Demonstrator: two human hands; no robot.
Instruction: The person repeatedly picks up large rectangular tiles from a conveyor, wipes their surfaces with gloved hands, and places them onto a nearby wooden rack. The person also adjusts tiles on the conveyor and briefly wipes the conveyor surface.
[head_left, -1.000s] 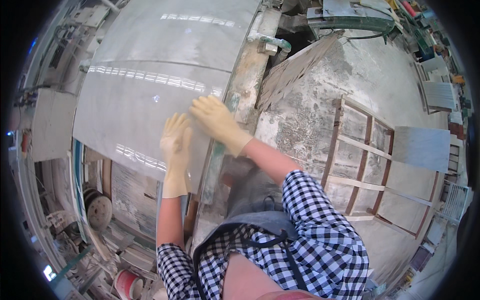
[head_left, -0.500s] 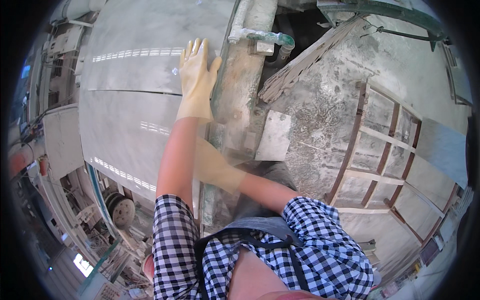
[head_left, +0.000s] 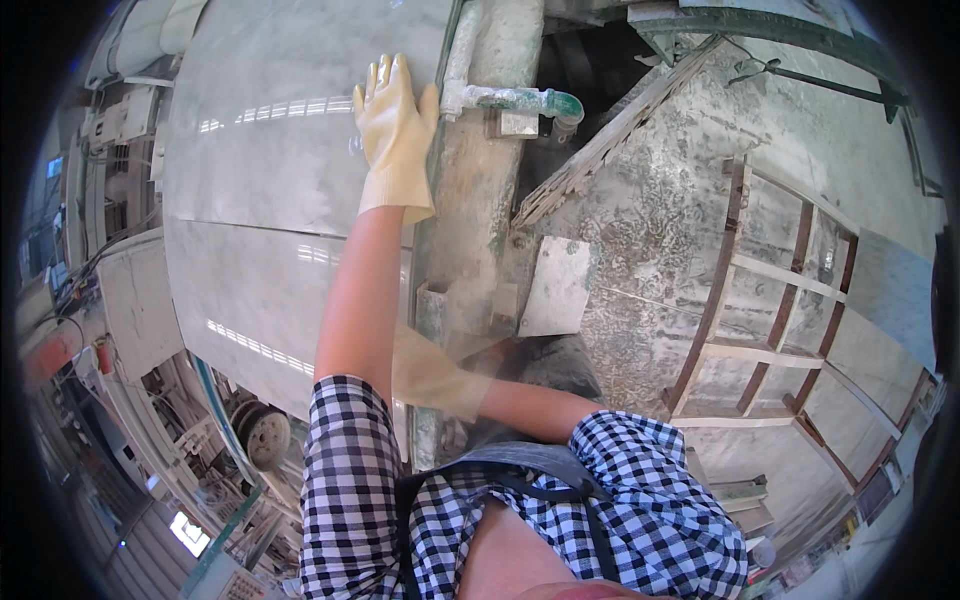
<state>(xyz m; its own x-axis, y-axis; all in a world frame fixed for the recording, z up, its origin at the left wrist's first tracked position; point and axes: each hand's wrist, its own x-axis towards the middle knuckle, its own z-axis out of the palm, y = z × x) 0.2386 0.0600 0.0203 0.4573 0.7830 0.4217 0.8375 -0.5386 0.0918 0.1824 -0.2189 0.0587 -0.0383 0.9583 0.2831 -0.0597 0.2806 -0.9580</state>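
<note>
Two glossy pale grey stone-like slabs lie end to end, a far slab point(head_left: 270, 165) and a near slab point(head_left: 250, 275), with a thin dark seam between them. My left hand point(head_left: 395, 130), in a cream rubber glove, lies palm down near the right edge of the far slab, fingers stretched out and holding nothing. My right hand point(head_left: 438, 375), gloved the same way, crosses beneath my left forearm at the near slab's right edge. That forearm hides its fingers, so its grip does not show.
A worn ledge point(head_left: 480, 200) runs along the slabs' right side, with a green-and-white pipe point(head_left: 520, 100) on it. Beyond are a splintered board point(head_left: 620, 130), a loose pale plate point(head_left: 555, 285) and a wooden frame point(head_left: 770, 300). Machinery with a round wheel point(head_left: 268, 440) stands at left.
My left hand has moved farther forward along the far slab, away from the seam. My right hand stays near the slab edge. The whole view has shifted slightly.
</note>
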